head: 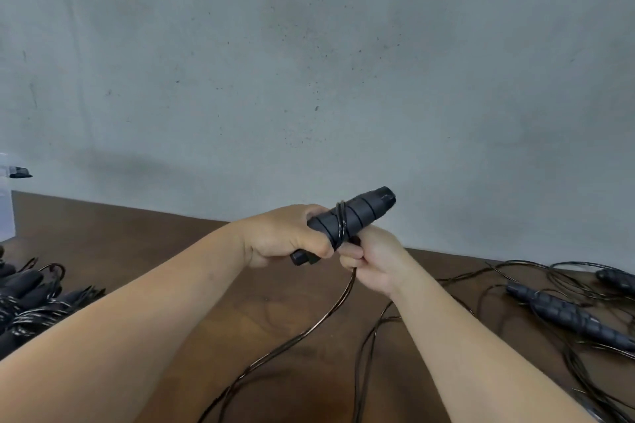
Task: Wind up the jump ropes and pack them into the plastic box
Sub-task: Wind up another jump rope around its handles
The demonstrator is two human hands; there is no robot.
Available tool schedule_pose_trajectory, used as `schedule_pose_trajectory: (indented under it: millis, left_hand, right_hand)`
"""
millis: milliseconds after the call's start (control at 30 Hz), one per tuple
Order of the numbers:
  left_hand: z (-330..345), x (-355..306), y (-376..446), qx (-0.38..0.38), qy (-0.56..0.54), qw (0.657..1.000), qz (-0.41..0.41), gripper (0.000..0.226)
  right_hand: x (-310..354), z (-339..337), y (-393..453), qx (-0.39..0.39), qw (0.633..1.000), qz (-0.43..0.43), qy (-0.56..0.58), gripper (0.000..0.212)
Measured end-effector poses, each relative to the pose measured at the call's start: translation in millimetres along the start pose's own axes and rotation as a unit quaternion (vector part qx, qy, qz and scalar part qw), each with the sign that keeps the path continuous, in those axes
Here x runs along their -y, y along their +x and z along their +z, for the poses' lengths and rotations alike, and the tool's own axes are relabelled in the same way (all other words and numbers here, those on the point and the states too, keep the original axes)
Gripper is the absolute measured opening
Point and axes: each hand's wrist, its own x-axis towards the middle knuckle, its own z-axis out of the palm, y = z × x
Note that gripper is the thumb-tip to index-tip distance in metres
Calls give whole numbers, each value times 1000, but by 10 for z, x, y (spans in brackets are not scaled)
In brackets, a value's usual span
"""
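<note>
The left hand (285,237) curls its fingers round the black handles (354,215) held above the table (192,251), a few turns of rope (340,227) wound just beyond its fingertips. The right hand (372,259) pinches the rope right beside them; the slack trails down below its fingers. The plastic box (6,203) shows only an edge far left; its contents cannot be told. Wound ropes (31,306) lie below it.
</note>
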Motion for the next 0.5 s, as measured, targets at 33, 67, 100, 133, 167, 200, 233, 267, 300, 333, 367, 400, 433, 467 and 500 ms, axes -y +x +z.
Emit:
schedule_pose_trajectory:
  millis: [33, 67, 100, 133, 167, 200, 233, 267, 300, 333, 367, 400, 433, 467, 500]
  left_hand:
    - [-29, 7, 29, -20, 4, 1000, -3, 49]
    - [-63, 4, 52, -44, 14, 999, -9, 47]
    - [-108, 4, 72, -74, 29, 997, -19, 48]
    - [-156, 2, 85, -106, 60, 992, -30, 51]
    - [-199, 9, 98, -133, 108, 984, -44, 55]
    - [-226, 23, 112, -149, 161, 974, -56, 59]
    - [-246, 53, 125, -160, 207, 963, -67, 62]
    - [-255, 87, 148, -168, 236, 954, -74, 65]
    - [-258, 127, 173, -179, 257, 946, -78, 67]
    - [-264, 160, 193, -190, 279, 938, -76, 67]
    - [-274, 189, 206, -199, 308, 927, -74, 67]
    - [-276, 202, 213, -202, 344, 914, -75, 65]
    - [-284, 212, 216, -199, 386, 898, -78, 62]
    - [-281, 213, 207, -191, 429, 879, -84, 59]
    - [-274, 217, 198, -183, 467, 861, -89, 56]
  right_hand:
    - [-56, 69, -8, -14, 1000, 4, -16, 18]
    - [-127, 120, -10, -22, 999, 14, -30, 25]
    - [-201, 165, -14, -30, 998, 25, -46, 33]
    - [-255, 213, -24, -39, 996, 37, -67, 39]
    - [-284, 259, -33, -46, 994, 49, -89, 42]
    - [-289, 305, -37, -47, 990, 59, -117, 42]
    - [-277, 348, -41, -44, 985, 66, -152, 39]
    - [-252, 376, -47, -45, 978, 74, -192, 35]
    - [-221, 394, -58, -44, 967, 82, -237, 32]
    - [-194, 408, -59, -39, 953, 91, -286, 29]
    - [-168, 427, -60, -28, 934, 97, -343, 25]
    - [-138, 444, -73, -15, 904, 99, -416, 21]
    - [-94, 456, -70, -1, 857, 90, -507, 18]
    - [-29, 453, -54, 8, 793, 71, -605, 18]
    - [50, 449, -28, 13, 726, 47, -686, 20]
